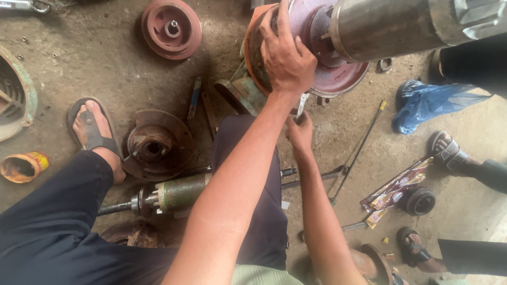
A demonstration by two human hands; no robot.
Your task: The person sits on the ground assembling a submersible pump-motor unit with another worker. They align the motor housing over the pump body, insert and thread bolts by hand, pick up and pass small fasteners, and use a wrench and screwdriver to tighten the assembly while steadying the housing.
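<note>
My left hand (pixel 285 58) lies flat on the rim of a reddish round pump casing (pixel 338 76) that sits on the end of a big steel cylinder (pixel 391 26). Just below it, my right hand (pixel 299 132) is closed around a small metal spanner (pixel 302 103) whose head points up at the casing's lower edge. A green bracket (pixel 240 95) sticks out to the left of the casing. My dark trouser leg lies under both arms.
The dirt floor holds a red impeller disc (pixel 171 26), a rusty housing (pixel 156 145), a rotor with shaft (pixel 177 194), an orange tin (pixel 24 166), a long rod (pixel 359 150), a blue bag (pixel 428 103) and sachets (pixel 396 187). Other people's sandalled feet (pixel 449 150) stand at the right.
</note>
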